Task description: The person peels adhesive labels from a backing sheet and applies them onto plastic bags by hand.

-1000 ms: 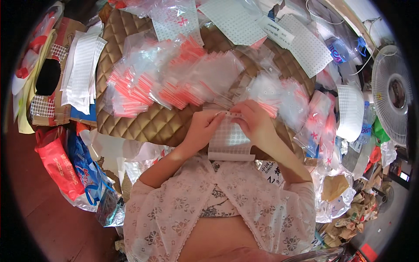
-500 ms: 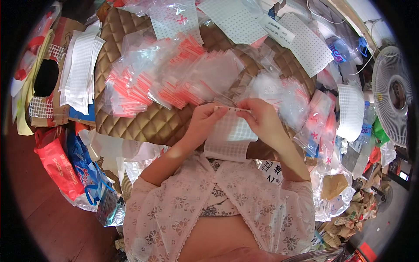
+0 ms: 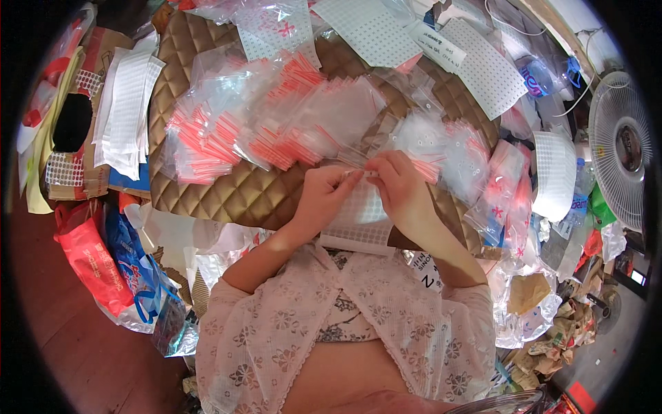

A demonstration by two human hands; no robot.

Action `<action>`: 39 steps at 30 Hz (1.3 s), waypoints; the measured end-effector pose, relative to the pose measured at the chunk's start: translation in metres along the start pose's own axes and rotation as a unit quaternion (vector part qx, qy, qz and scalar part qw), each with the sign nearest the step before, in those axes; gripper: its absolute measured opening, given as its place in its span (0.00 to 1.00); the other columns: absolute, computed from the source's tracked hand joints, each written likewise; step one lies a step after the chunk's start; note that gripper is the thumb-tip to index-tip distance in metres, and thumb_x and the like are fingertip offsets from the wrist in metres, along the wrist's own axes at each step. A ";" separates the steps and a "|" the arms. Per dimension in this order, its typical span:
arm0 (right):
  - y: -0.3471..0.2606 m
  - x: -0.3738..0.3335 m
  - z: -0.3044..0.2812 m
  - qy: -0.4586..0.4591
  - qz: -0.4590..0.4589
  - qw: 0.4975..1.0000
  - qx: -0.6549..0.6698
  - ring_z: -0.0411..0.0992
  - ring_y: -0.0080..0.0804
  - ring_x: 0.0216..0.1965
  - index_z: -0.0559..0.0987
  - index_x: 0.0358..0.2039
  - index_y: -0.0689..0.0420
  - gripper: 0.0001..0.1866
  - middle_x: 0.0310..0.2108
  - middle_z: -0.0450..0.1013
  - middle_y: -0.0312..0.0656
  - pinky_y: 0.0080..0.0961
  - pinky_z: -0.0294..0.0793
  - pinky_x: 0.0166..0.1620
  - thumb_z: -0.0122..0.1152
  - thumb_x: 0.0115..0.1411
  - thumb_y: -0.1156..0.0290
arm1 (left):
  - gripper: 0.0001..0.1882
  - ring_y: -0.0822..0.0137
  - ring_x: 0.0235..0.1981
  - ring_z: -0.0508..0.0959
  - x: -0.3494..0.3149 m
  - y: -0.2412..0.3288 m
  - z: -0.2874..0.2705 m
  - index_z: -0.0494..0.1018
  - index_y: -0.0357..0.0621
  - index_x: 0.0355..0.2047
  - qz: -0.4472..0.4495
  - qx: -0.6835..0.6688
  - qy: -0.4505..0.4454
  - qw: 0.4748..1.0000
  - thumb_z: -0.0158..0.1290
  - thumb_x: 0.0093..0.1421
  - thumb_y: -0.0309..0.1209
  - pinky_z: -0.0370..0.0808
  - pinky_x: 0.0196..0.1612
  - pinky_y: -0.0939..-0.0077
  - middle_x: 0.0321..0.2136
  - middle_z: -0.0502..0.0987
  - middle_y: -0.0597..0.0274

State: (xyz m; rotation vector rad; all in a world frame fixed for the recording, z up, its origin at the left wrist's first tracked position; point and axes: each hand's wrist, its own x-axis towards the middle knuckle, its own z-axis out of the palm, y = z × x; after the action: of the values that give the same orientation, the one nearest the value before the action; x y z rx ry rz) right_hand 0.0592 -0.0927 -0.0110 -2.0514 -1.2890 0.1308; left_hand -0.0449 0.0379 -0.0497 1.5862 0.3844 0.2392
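A white sheet of small round stickers (image 3: 358,214) hangs from my hands just above my lap, its lower end draped over my front. My left hand (image 3: 325,196) is closed on the sheet's upper left edge, thumb and forefinger pinching. Close beside it, my right hand (image 3: 398,185) pinches at the top edge on the right; the fingertips of both hands nearly meet. Whether a single sticker is between the right fingertips is too small to tell. Beyond my hands lies a heap of clear zip bags with red strips (image 3: 276,127), and smaller clear bags holding little pieces (image 3: 445,148) lie to the right.
A brown quilted pad (image 3: 200,200) lies under the bags. Further sticker sheets (image 3: 365,31) cover the far side, and white strips (image 3: 127,110) stack at left. A white fan (image 3: 624,145) stands at right. Red (image 3: 96,262) and blue bags (image 3: 134,262) hang at left.
My right hand has shifted a little left and up, bringing its fingertips close to my left ones. The lower sheet sits slightly differently. My left hand has barely moved.
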 end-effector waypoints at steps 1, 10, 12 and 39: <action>0.001 -0.001 0.000 -0.001 -0.005 1.000 0.006 0.68 0.43 0.35 0.72 0.34 0.61 0.13 0.33 0.68 0.45 0.33 0.69 0.37 0.59 0.45 0.83 | 0.13 0.83 0.21 0.60 0.000 -0.001 0.001 0.74 0.29 0.27 0.013 -0.003 0.000 1.000 0.52 0.60 0.31 0.59 0.22 0.84 0.16 0.67 0.74; 0.000 -0.009 0.001 -0.019 -0.040 0.998 -0.046 0.67 0.43 0.38 0.72 0.37 0.62 0.16 0.36 0.67 0.45 0.34 0.70 0.38 0.55 0.44 0.80 | 0.14 0.84 0.20 0.59 0.000 -0.006 -0.002 0.73 0.31 0.23 -0.033 -0.043 -0.025 0.998 0.51 0.61 0.32 0.56 0.21 0.83 0.16 0.64 0.77; 0.000 -0.011 0.003 -0.043 -0.038 0.997 -0.054 0.67 0.42 0.41 0.72 0.39 0.63 0.17 0.38 0.67 0.45 0.33 0.71 0.39 0.52 0.45 0.76 | 0.13 0.84 0.21 0.60 -0.003 -0.016 0.001 0.74 0.31 0.26 -0.041 -0.060 -0.018 0.997 0.51 0.61 0.32 0.57 0.22 0.85 0.17 0.65 0.77; 0.017 -0.083 0.041 -0.007 -0.026 0.998 -0.061 0.66 0.39 0.42 0.72 0.40 0.62 0.17 0.38 0.68 0.43 0.31 0.70 0.43 0.51 0.48 0.70 | 0.10 0.76 0.29 0.72 -0.017 -0.034 0.012 0.76 0.33 0.31 -0.040 -0.025 -0.111 0.993 0.50 0.59 0.29 0.69 0.34 0.81 0.25 0.76 0.65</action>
State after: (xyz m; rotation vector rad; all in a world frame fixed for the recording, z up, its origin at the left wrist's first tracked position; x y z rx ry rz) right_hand 0.0131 -0.1445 -0.0744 -2.1213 -1.3881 0.0441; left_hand -0.0593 0.0209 -0.0827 1.5257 0.2675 0.0100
